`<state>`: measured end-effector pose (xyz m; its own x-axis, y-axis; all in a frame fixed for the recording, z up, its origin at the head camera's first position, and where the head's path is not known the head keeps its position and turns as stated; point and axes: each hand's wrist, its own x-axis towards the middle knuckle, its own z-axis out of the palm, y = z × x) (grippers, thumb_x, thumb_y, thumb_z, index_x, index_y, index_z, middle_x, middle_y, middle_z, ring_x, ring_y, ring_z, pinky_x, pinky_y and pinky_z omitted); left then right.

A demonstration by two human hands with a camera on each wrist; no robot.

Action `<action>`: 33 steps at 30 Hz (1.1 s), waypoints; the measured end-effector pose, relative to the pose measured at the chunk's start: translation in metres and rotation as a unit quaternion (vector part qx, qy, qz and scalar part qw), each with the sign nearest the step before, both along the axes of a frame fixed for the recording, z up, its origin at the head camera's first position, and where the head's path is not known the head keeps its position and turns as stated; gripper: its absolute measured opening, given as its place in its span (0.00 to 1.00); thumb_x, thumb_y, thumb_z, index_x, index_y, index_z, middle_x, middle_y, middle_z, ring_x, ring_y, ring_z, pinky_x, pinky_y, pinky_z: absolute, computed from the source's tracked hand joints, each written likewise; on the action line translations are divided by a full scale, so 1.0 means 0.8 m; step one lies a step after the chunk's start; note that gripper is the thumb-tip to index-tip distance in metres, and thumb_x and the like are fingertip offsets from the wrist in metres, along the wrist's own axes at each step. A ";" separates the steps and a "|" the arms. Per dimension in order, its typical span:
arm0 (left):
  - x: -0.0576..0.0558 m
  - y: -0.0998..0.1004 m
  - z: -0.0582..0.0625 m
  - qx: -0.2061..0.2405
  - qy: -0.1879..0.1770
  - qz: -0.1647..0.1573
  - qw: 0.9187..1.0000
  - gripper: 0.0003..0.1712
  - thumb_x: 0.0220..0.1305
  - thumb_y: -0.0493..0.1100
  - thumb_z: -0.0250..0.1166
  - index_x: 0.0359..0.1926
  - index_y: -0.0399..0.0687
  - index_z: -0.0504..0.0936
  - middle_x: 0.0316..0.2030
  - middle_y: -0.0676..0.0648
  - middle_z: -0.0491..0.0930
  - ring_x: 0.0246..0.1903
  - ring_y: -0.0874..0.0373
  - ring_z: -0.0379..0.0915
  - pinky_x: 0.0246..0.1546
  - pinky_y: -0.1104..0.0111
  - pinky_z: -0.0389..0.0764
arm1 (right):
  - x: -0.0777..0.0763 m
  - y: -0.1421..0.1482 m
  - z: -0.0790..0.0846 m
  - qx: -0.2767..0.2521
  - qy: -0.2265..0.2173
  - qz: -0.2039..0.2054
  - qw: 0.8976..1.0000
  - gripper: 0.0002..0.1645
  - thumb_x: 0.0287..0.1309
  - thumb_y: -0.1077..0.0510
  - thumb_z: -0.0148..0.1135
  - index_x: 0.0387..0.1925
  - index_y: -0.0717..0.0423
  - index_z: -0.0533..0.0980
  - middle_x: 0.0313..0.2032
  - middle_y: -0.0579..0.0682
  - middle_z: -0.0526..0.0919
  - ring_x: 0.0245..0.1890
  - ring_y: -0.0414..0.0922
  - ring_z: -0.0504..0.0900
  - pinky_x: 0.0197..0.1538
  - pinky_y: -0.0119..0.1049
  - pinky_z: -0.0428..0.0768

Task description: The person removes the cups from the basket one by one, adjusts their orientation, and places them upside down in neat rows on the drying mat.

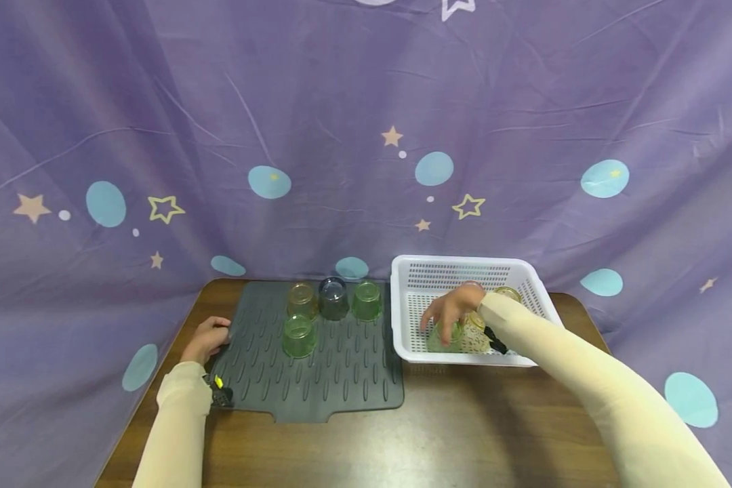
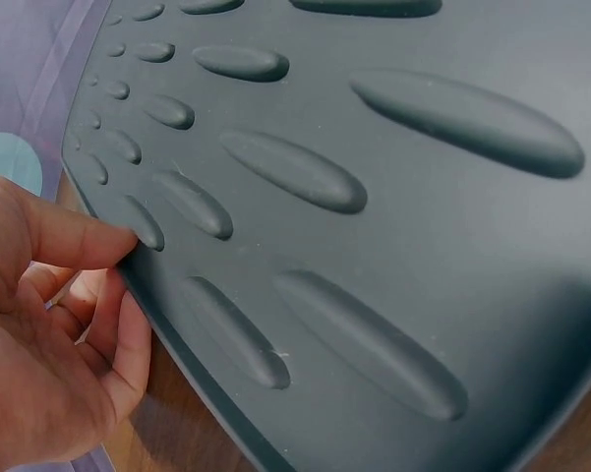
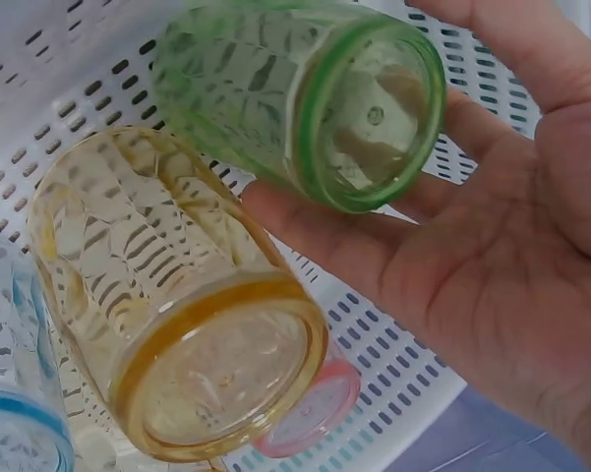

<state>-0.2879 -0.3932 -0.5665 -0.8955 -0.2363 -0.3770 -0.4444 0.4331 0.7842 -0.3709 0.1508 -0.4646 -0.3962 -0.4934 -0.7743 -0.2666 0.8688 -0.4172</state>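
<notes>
My left hand is at the left edge of a dark grey drying mat. In the left wrist view its thumb lies on top of the mat's rim and the fingers curl beneath, pinching it. Over the white basket my right hand reaches down with spread fingers around a green glass. Its fingertips are right at the glass's side in the right wrist view, some seen through the base. Beside that glass lie an amber glass, a pink-rimmed glass and a blue-rimmed glass.
Upside down on the mat stand an amber glass, a dark glass and two green glasses, one at the back and one nearer. A wooden table carries everything, with a purple curtain behind.
</notes>
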 end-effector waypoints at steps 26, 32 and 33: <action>0.003 0.006 0.001 0.000 0.007 0.004 1.000 0.30 0.57 0.32 0.49 0.63 0.31 0.62 0.62 0.27 0.64 0.56 0.39 0.66 0.53 0.50 0.73 | 0.007 0.014 -0.020 -0.138 0.145 -0.008 0.980 0.36 0.39 0.72 0.71 0.57 0.60 0.77 0.58 0.55 0.79 0.57 0.49 0.76 0.63 0.47 0.76; 0.003 0.004 0.000 -0.002 0.008 0.005 1.000 0.30 0.58 0.32 0.49 0.63 0.30 0.63 0.61 0.27 0.65 0.56 0.39 0.67 0.54 0.49 0.74 | 0.007 0.019 -0.019 -0.204 0.201 -0.018 0.958 0.33 0.41 0.70 0.72 0.55 0.65 0.77 0.54 0.61 0.82 0.48 0.50 0.79 0.54 0.45 0.81; 0.003 0.004 0.000 -0.002 0.007 0.005 1.000 0.30 0.58 0.32 0.49 0.63 0.31 0.63 0.61 0.27 0.65 0.56 0.39 0.67 0.54 0.49 0.73 | 0.008 0.020 -0.018 -0.216 0.218 -0.015 0.952 0.33 0.41 0.69 0.72 0.54 0.66 0.77 0.54 0.61 0.82 0.48 0.51 0.80 0.55 0.46 0.81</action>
